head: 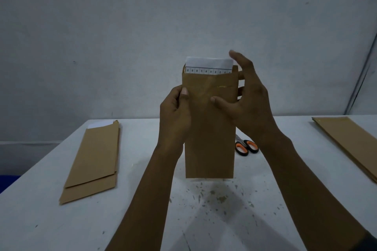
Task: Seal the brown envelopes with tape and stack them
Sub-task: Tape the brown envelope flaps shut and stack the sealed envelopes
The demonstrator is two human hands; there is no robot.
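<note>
While the left hand (175,112) grips its left edge and the right hand (244,98) pinches its right side, the brown envelope (210,138) stands upright mid-frame above the surface (142,169), white paper (209,63) poking out.

Brown envelope (210,128) upright, unsealed, white paper (209,63) protruding.

Matt brown paper envelope (209,128)

One head-worn camera looks forward and down from close behind the raised hands, across the white table (61,220) toward its far edge. It faces the grey wall (122,26) beyond.
</note>
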